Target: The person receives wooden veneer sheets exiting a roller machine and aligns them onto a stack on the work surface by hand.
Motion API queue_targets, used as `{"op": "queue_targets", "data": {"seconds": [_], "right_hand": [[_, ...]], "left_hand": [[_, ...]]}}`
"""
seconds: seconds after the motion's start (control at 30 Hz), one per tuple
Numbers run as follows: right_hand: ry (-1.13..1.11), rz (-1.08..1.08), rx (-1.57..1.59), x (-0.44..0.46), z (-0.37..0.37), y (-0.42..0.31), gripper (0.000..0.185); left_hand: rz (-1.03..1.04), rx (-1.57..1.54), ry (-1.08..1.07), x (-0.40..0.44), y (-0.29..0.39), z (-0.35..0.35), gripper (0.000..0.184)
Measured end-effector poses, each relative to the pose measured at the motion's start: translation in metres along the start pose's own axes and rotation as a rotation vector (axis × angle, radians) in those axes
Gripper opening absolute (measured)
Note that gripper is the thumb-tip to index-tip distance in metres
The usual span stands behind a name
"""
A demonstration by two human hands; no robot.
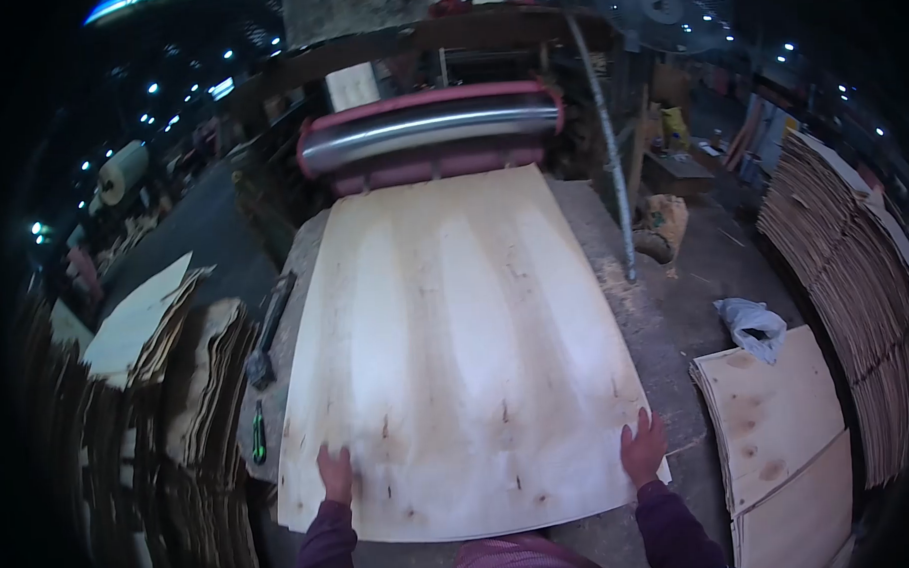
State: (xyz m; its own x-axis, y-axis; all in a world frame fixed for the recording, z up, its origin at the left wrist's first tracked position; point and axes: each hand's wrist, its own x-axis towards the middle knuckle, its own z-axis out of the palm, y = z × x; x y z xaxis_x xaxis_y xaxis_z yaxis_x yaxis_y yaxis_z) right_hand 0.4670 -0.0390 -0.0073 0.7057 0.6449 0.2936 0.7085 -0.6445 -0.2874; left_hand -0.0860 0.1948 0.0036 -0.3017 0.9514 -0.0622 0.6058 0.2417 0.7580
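A wide, pale wood veneer sheet (456, 324) with dark knots lies in front of me, its far end against the roller machine (429, 135). My left hand (335, 473) is on the sheet near its lower left corner, fingers extended forward. At the right edge, close to the near corner, my right hand (643, 448) has its fingers spread, and its palm is by the edge. Neither hand is closed around anything. Whether other sheets lie beneath this one, I cannot tell.
Left of the sheet, a green-and-black knife (258, 433) and a dark hammer-like tool (265, 351) lie on the worktable (298, 254). Veneer stacks stand left (203, 383) and right (840, 281). A plastic bag (752, 326) rests on a low pile (780, 433). A pole (610, 158) rises at the right.
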Motion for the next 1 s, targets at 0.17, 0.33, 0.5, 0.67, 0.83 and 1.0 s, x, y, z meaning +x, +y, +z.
{"op": "queue_targets", "data": {"seconds": [0.17, 0.33, 0.5, 0.67, 0.83, 1.0], "right_hand": [[0.02, -0.049, 0.018, 0.002, 0.008, 0.003, 0.059], [-0.077, -0.08, -0.012, 0.008, 0.002, 0.011, 0.056], [0.051, -0.362, 0.653, 0.059, -0.243, -0.156, 0.061], [0.383, -0.684, 1.005, 0.023, -0.345, -0.166, 0.074], [0.394, -0.677, 1.037, 0.044, -0.366, -0.138, 0.073], [0.373, -0.687, 1.072, 0.016, -0.371, -0.173, 0.072]], "left_hand": [[0.724, -0.883, -0.348, -0.108, 0.291, -0.122, 0.069], [1.306, -1.336, -0.619, -0.147, 0.363, -0.196, 0.083], [1.288, -1.346, -0.707, -0.147, 0.328, -0.21, 0.083], [1.286, -1.36, -0.809, -0.119, 0.371, -0.199, 0.082], [1.289, -1.355, -0.814, -0.082, 0.368, -0.224, 0.081], [1.274, -1.356, -0.786, -0.075, 0.368, -0.228, 0.081]]}}
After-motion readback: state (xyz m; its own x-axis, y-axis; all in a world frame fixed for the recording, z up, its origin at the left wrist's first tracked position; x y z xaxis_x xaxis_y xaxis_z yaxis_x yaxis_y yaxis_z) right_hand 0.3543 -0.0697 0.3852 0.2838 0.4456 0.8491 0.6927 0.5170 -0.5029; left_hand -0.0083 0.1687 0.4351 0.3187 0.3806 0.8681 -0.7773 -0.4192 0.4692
